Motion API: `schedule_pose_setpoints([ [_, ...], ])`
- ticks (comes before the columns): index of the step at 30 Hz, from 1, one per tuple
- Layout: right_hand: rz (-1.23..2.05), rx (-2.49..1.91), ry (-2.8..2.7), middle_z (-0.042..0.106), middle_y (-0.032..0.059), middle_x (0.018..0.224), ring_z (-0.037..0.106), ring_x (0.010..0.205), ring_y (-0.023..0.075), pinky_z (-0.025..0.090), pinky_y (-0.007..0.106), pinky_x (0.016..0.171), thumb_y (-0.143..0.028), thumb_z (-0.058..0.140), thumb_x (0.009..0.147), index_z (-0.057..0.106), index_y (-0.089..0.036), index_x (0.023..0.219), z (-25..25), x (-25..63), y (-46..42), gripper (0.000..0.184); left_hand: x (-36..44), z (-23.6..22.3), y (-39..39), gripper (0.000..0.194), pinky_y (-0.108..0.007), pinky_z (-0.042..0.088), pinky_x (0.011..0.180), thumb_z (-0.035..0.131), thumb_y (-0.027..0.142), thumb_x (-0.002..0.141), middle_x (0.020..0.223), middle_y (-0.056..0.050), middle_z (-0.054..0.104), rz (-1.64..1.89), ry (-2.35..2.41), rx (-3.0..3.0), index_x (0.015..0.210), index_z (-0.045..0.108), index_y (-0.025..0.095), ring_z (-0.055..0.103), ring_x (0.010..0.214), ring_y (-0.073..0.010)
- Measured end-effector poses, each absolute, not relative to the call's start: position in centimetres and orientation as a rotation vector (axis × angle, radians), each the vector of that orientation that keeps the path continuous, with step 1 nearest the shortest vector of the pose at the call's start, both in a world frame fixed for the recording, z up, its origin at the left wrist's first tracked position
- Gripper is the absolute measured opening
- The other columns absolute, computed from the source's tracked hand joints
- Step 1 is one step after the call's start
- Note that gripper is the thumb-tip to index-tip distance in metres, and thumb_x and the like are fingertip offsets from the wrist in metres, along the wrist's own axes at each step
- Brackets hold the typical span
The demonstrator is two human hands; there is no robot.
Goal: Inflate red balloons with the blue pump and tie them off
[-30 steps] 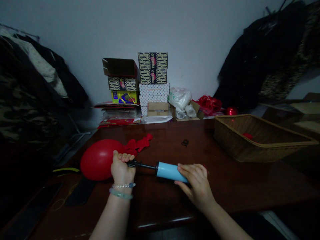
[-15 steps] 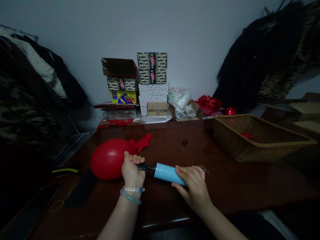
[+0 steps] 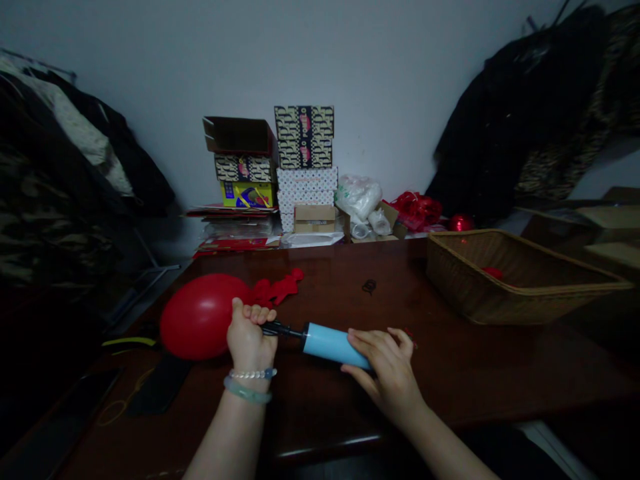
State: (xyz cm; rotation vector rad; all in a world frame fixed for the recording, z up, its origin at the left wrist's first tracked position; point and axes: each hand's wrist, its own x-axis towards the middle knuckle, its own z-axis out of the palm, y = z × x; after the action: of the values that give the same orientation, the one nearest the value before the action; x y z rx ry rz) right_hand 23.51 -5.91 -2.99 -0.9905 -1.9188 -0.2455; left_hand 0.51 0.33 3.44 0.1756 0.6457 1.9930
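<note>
A light blue balloon pump (image 3: 330, 345) with a black nozzle end lies level between my two hands, above the dark wooden table. My left hand (image 3: 250, 337) is closed round the pump's black end and the neck of an inflated red balloon (image 3: 203, 317), whose neck is hidden by the fingers. The balloon bulges out to the left of that hand. My right hand (image 3: 387, 373) is wrapped round the right end of the blue barrel, thumb below and fingers on top. Several flat red balloons (image 3: 285, 288) lie just behind the inflated one.
A wicker basket (image 3: 480, 293) with something red inside stands at the right. Black bands (image 3: 369, 287) lie mid-table. Stacked boxes (image 3: 305, 137) and plastic bags (image 3: 357, 200) line the back edge. A dark flat object (image 3: 160, 387) and a yellowish ring (image 3: 113, 413) are at the left.
My left hand has shifted left with the balloon and the pump's black end, and the balloon sits farther left. My right hand has hardly moved on the barrel.
</note>
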Motion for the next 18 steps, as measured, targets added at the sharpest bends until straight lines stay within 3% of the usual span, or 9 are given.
schedule_pose_setpoints([
  [9, -0.297, -0.988, -1.956, 0.071, 0.0066, 0.114, 0.065, 0.100, 0.0244, 0.025, 0.048, 0.100, -0.038, 0.064, 0.089, 0.058, -0.025, 0.120, -2.5, 25.3, -5.4, 0.034, -3.4, 4.4, 0.3, 0.042, -0.019, 0.031, 0.039, 0.047, 0.031, 0.095, 0.041, 0.010, 0.029, 2.048, 0.638, 0.160, 0.060, 0.028, 0.020, 0.030, 0.033, -0.0048],
  [18, -0.277, -0.968, -1.940, 0.070, 0.0090, 0.115, 0.062, 0.101, 0.0245, 0.032, 0.047, 0.097, -0.031, 0.067, 0.087, 0.059, -0.022, 0.118, -3.3, 25.3, -5.3, 0.033, -2.6, 3.7, 0.4, 0.039, -0.019, 0.031, 0.040, 0.044, 0.025, 0.095, 0.041, 0.009, 0.029, 2.048, 0.611, 0.124, 0.059, 0.029, 0.019, 0.031, 0.033, -0.0048],
])
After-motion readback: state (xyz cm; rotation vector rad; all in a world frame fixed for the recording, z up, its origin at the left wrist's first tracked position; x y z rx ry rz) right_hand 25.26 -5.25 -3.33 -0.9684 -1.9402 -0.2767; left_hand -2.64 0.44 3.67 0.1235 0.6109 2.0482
